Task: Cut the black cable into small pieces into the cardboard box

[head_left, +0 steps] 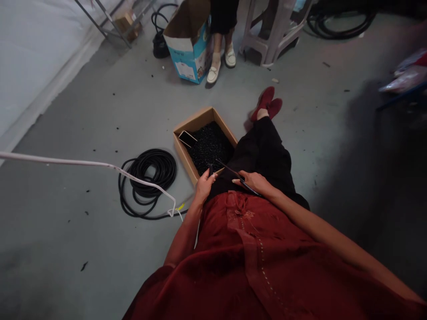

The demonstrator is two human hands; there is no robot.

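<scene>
Seated over the cardboard box (187, 153) of black pieces, I watch the left hand (204, 186) pinch a short black piece (211, 169) at the box's edge — the right hand (254, 181) closed around a thin dark tool (233, 172). Likely mid-trimming; next needs careful alignment.

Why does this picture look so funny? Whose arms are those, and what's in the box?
A person wears the camera on their head, so you look down at their own lap and arms. The left hand pinches a small black piece. The right hand holds a thin black strip. On the floor sits a box full of small black bits, with a phone inside. Beside it lies a coiled black cable. The white shoes farther off belong to somebody else.
</scene>
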